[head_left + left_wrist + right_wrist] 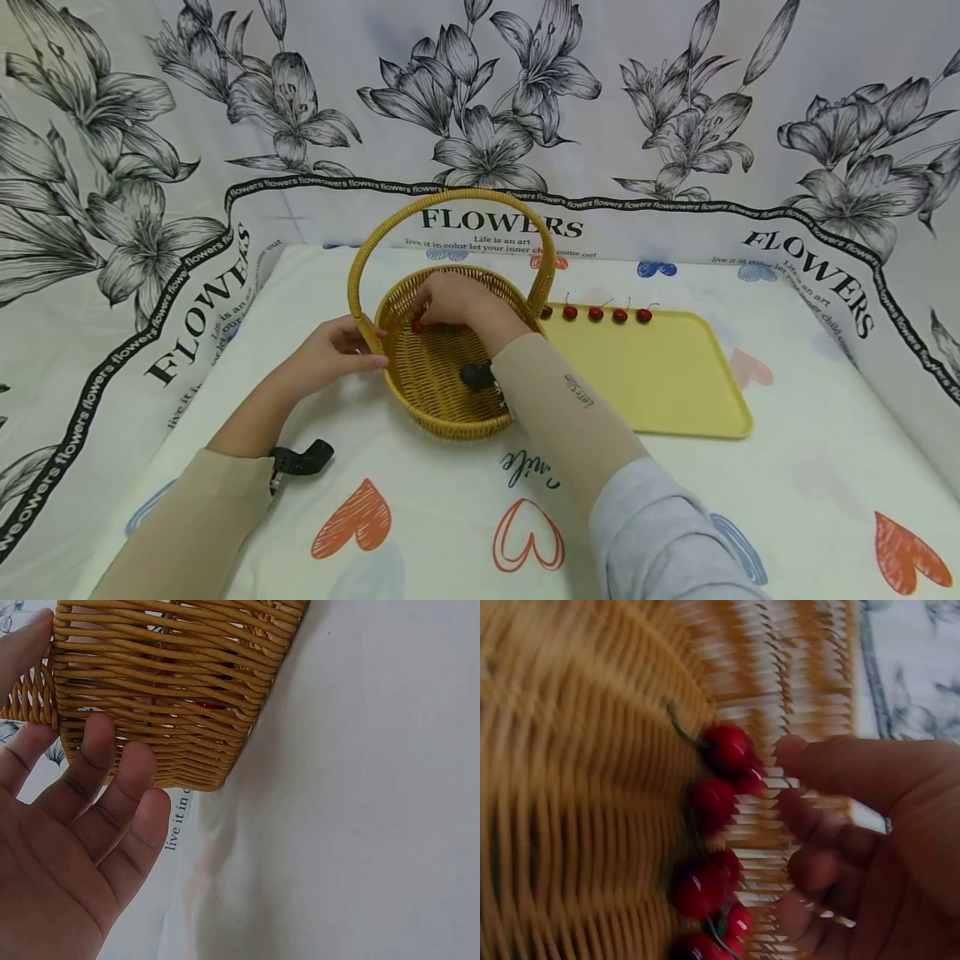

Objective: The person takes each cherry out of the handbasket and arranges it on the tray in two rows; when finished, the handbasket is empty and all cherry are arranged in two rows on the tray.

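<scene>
A wicker basket point(450, 417) with a tall arched handle stands on the cloth. At the foot of that handle, my left hand point(330, 354) grips the basket's left side between thumb and forefinger; its other fingers point(135, 776) lie loosely along the outer weave. My right hand point(457, 300) reaches down inside the basket by the far wall. Several red cherries point(701, 889) with green stems lie in a row against the basket wall there. The right fingertips are just beside the cherries, loosely bent, with nothing visible between them. In the head view, the right hand partly covers these cherries.
Right of the basket lies a yellow tray point(675, 375), with several more cherries point(596, 314) lined up along its far edge. The right forearm crosses over the tray's left part. A flower-printed cloth point(480, 108) hangs behind the table.
</scene>
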Demonstrator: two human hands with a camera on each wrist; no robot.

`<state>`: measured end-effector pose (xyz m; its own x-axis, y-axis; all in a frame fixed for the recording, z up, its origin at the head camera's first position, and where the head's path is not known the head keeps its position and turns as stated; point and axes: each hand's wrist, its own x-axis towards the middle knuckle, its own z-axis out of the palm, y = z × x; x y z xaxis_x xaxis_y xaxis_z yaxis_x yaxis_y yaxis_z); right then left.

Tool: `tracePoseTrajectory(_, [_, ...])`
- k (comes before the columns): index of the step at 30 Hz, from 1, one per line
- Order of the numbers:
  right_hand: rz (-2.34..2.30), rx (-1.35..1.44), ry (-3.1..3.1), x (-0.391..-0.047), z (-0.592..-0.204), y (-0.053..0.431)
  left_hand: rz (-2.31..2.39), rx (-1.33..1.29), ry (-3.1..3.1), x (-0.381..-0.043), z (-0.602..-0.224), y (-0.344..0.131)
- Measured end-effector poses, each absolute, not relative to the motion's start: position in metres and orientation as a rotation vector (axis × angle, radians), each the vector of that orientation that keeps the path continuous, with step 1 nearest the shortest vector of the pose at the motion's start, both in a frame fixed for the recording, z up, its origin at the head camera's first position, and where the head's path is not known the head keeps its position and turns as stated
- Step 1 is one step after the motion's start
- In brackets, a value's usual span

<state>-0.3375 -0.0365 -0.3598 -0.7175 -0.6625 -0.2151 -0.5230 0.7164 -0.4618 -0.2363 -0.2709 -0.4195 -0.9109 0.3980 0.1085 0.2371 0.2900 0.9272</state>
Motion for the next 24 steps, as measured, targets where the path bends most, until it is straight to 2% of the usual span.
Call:
tracePoseTrajectory(15, [-0.3,-0.97,2.622,-0.336,-0.38,-0.04,1.682,0.604,2.411,-0.238,-0.42,-0.268])
tracePoseTrajectory(24, [-0.436,-0.978,2.521,-0.318,-0.347,-0.029,1.684,0.599,2.415,-0.237,-0.42,-0.269])
